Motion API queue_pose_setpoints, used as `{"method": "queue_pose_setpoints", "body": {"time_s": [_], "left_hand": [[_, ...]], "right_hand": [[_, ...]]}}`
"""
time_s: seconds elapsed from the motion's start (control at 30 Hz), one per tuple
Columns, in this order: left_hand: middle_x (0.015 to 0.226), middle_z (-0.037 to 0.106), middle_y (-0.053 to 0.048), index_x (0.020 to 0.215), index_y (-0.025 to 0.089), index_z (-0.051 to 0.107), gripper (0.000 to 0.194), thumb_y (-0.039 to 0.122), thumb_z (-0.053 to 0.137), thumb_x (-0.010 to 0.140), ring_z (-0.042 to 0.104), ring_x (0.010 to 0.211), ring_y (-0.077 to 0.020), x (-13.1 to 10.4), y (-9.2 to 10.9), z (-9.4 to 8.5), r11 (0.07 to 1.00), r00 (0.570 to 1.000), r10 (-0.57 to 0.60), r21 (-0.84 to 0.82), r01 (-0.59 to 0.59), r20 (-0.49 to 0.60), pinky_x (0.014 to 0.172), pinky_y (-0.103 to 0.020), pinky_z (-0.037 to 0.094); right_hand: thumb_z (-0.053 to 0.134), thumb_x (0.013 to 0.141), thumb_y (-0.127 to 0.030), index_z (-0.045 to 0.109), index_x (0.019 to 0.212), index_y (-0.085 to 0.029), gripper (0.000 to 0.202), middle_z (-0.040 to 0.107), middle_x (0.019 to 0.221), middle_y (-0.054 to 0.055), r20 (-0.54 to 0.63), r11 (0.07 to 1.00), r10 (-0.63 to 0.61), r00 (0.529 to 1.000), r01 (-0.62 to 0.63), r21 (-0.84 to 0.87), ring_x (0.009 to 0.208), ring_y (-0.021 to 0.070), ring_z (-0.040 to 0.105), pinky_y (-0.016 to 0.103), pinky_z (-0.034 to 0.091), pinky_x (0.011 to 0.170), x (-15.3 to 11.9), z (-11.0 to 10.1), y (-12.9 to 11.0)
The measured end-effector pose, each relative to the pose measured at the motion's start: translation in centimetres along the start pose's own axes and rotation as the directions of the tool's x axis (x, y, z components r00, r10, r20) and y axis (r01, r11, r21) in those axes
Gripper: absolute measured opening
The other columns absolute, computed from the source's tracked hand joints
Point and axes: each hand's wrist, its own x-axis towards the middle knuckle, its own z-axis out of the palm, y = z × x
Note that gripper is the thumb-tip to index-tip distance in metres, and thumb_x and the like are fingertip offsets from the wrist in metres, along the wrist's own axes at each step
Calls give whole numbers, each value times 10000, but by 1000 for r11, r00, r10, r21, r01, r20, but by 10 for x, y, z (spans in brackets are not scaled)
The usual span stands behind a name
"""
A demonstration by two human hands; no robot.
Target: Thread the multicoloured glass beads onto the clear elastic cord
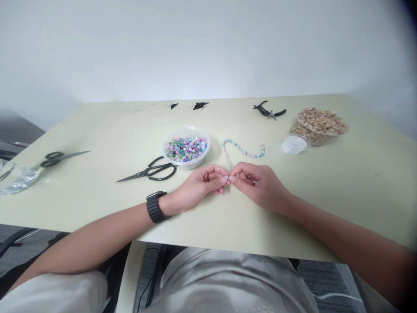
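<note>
Above the front part of the table, my left hand [203,184] and my right hand [260,184] meet with thumbs and fingers pinched together. A small pale-green bead [227,177] shows between their fingertips. From the fingers of my right hand a string of beads [241,149], in pale blue, pink and clear, runs away in a curve and lies on the table. The thread itself is too fine to see. Behind my left hand stands a white plastic bowl [208,150] of multicoloured beads [186,149]. Black-handled scissors [146,174] rest against the bowl's left side.
A tub of tan pellet-like pieces [322,121] stands at the right, with a small white lid [295,144] before it. Black-handled pliers [269,111] lie at the back near black scraps [200,105]. A second pair of scissors [58,158] and a clear plastic bag [19,178] lie left.
</note>
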Motion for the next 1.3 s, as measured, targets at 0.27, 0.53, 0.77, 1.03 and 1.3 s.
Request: {"method": "queue_pose_setpoints", "body": {"time_s": [0.27, 0.53, 0.77, 1.03, 1.3], "left_hand": [[863, 635, -14, 992, 103, 630, 320, 348, 804, 880, 586, 696, -76, 0, 6, 6, 985, 996, 89, 147, -87, -7, 667, -222, 491], [935, 642, -37, 1037, 124, 636, 255, 343, 726, 944, 548, 674, -69, -1, -1, 3, 925, 978, 205, 335, -179, -44, 618, -212, 472], [969, 672, -54, 1045, 133, 672, 208, 317, 710, 956, 503, 680, -74, -3, -2, 1, 817, 947, 321, 510, -267, -19, 586, -203, 405], [909, 685, -40, 1055, 150, 690, 185, 318, 670, 981, 512, 676, -87, -5, 2, 2, 716, 925, 380, 634, -293, -1, 588, -207, 424], [974, 716, -52, 1060, 161, 696, 178, 319, 663, 986, 546, 683, -91, -5, 2, 3, 670, 912, 410, 676, -309, 10, 589, -211, 438]], "right_hand": [[623, 960, -325, 638, 816, -195, 195, 504, 651, -36, 54, 994, 35, 998, -40, 106, 587, 104, 425, 258, 308, 540, 2, -2, 1], [671, 940, -416, 722, 850, -200, 240, 464, 580, -42, 67, 975, 112, 991, -123, 183, 541, 103, 377, 271, 239, 505, 3, -3, 3], [738, 869, -421, 792, 817, -198, 235, 496, 561, -25, 34, 953, 199, 979, -201, 225, 517, 97, 364, 264, 234, 478, 5, -5, 1], [763, 823, -414, 833, 846, -198, 228, 707, 678, 38, 52, 920, 277, 960, -280, 273, 514, 96, 426, 246, 302, 463, 4, -6, -2], [781, 797, -360, 814, 1069, -198, 318, 758, 713, 41, 83, 890, 321, 943, -331, 314, 493, 92, 431, 240, 336, 461, 6, -6, -3]]}}
